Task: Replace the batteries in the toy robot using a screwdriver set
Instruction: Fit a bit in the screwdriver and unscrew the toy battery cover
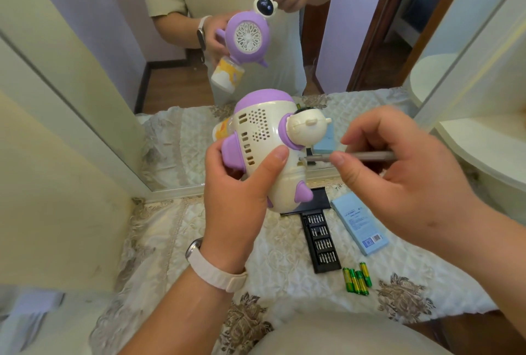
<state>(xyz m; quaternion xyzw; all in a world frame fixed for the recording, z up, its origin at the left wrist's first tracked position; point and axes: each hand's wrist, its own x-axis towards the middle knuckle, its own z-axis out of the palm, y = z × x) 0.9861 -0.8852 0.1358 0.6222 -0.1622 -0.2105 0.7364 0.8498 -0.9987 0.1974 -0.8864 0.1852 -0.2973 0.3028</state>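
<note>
Head view, looking down: holding the toy robot [264, 138] up above the far middle of the table, just in front of the mirror [113, 41]. Turning its cream back and vent holes toward the camera, round head pointing right, one purple foot hanging at the near right.

Gripping it with the left hand [242, 183], fingers curling round the purple fin and the underside on the left, thumb pressing flat across the cream shell. Wearing a pale watch [210, 272] on that wrist.

Pinching the screwdriver [361, 156] in the right hand [398, 172], between the thumb and curled fingers. Keeping the grey shaft about level, tip pointing left and touching the shell just below the head.

Lying on the patterned tablecloth [176, 240] below the toy:
- black bit tray [321, 243], rows of bits showing, long side running near to far
- black lid [321, 198], at the tray's far end and partly hidden behind the toy
- blue box [360, 226], just right of the tray
- green and yellow batteries [357, 279], bunching together near the tray's near right corner

Reflecting in the mirror, at the far side: the toy's purple front with a white round grille, and both hands on it.
</note>
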